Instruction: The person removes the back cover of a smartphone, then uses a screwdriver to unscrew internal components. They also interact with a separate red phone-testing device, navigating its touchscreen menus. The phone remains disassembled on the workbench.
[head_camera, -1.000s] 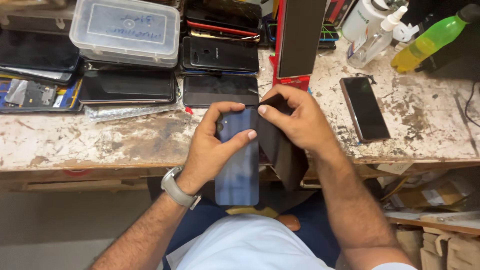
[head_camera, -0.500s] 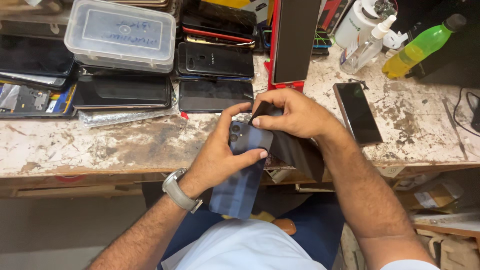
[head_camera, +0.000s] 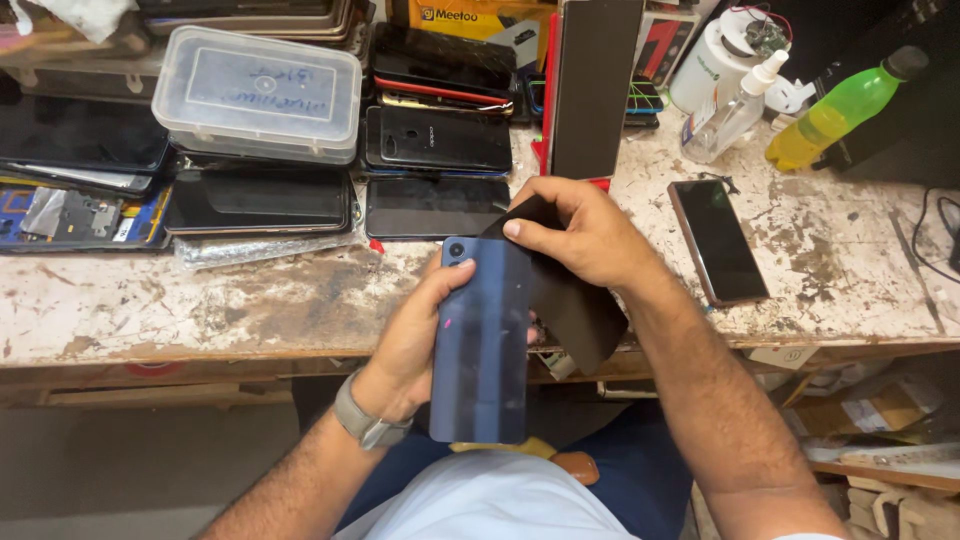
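A dark blue phone (head_camera: 480, 345) is being held back-side up by the left hand (head_camera: 415, 345), over the near edge of the counter (head_camera: 200, 310) and above the lap. The left fingers (head_camera: 455, 280) are being wrapped around its left edge, closed on it. A black sheet (head_camera: 570, 305) is being pinched at the phone's upper right corner by the right hand (head_camera: 585, 235), whose fingers are closed on it. A dark phone (head_camera: 718, 240) is lying face up on the counter, just right of the right hand. Stacked phones (head_camera: 435, 140) and a clear lidded box (head_camera: 258, 92) are being kept farther back.
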